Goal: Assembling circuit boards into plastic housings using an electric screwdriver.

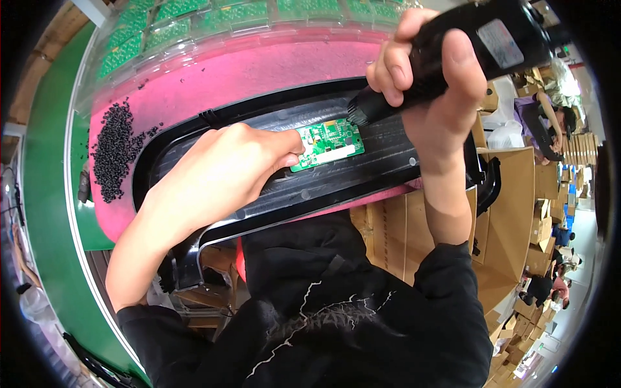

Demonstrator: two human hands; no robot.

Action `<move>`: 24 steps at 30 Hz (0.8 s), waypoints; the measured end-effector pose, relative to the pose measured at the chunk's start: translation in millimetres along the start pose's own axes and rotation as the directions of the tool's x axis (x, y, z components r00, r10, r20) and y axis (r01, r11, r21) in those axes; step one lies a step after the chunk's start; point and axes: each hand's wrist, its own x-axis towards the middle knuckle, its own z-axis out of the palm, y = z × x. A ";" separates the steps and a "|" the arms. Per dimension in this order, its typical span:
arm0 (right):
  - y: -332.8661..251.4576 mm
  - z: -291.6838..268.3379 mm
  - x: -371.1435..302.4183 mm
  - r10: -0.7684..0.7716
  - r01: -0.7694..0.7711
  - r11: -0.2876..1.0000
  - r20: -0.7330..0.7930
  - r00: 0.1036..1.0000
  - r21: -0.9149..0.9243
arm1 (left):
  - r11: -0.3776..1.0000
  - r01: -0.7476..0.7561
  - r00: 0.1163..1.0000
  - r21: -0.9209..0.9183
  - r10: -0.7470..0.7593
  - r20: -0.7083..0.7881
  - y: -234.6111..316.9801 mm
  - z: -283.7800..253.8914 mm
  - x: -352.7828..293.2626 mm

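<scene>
A small green circuit board (331, 143) lies inside a long black plastic housing (388, 152). My left hand (223, 158) reaches across the housing, its fingers closed at the board's left edge. In my right hand (446, 97) is a black electric screwdriver (469, 29), with the fingers and thumb wrapped round its body. The screwdriver slants down to the left, and its ribbed nose is at the board's upper right corner. Its tip is hidden, so I cannot tell whether it touches a screw.
Under the housing lies a pink mat (272, 61) on a green table (58, 168). A heap of small black screws (113, 155) sits at the left. Clear trays (239, 29) with several green boards stand behind. Cardboard boxes (504, 226) and a person (537, 123) are at the right.
</scene>
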 end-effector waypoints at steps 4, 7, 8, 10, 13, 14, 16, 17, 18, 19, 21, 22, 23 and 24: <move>-6.1 2.1 -10.2 -0.182 0.148 0.971 0.177 0.967 0.186 | 0.989 -0.140 0.985 0.040 0.144 -0.096 -10.5 6.0 -3.7; -32.5 4.8 -14.6 -0.233 0.131 0.917 0.239 0.943 0.376 | 0.978 -0.201 0.960 0.055 0.208 -0.187 -11.5 5.8 0.1; -38.4 8.9 -16.2 -0.263 0.152 0.903 0.234 0.936 0.403 | 0.961 -0.272 0.923 0.043 0.273 -0.272 -11.2 6.9 1.9; -42.4 13.7 -17.0 -0.304 0.168 0.883 0.261 0.916 0.439 | 0.952 -0.306 0.906 0.018 0.297 -0.301 -8.0 5.3 0.9; -44.0 14.1 -16.5 -0.318 0.161 0.881 0.304 0.898 0.445 | 0.935 -0.354 0.882 -0.008 0.330 -0.337 -7.1 3.8 -0.4; -44.1 14.5 -16.9 -0.319 0.160 0.882 0.310 0.896 0.444 | 0.929 -0.370 0.875 -0.011 0.344 -0.341 -7.6 3.7 -0.2; -44.2 17.3 -18.6 -0.326 0.174 0.881 0.297 0.898 0.441 | 0.924 -0.382 0.869 -0.024 0.350 -0.351 -9.0 2.7 0.9; -43.9 18.4 -19.0 -0.334 0.190 0.879 0.281 0.900 0.438 | 0.918 -0.394 0.863 -0.036 0.356 -0.359 -10.0 2.5 1.5; -43.2 18.9 -18.9 -0.332 0.187 0.880 0.282 0.900 0.437 | 0.919 -0.393 0.863 -0.038 0.354 -0.360 -11.0 2.9 1.8; -43.8 19.8 -19.5 -0.337 0.191 0.876 0.279 0.899 0.443 | 0.923 -0.383 0.868 -0.044 0.343 -0.360 -11.0 2.9 1.3; -44.5 21.8 -20.8 -0.343 0.194 0.872 0.278 0.897 0.449 | 0.927 -0.373 0.871 -0.049 0.331 -0.362 -10.0 1.9 0.1; -43.5 22.7 -20.9 -0.345 0.197 0.863 0.257 0.903 0.466 | 0.932 -0.363 0.867 -0.022 0.329 -0.374 -10.1 0.4 -0.1; -42.6 23.5 -20.5 -0.347 0.201 0.853 0.235 0.908 0.482 | 0.936 -0.352 0.863 0.006 0.327 -0.386 -10.6 -0.2 -0.2; -42.0 24.1 -19.7 -0.345 0.198 0.853 0.237 0.908 0.482 | 0.937 -0.351 0.863 0.004 0.325 -0.387 -11.8 0.0 -0.2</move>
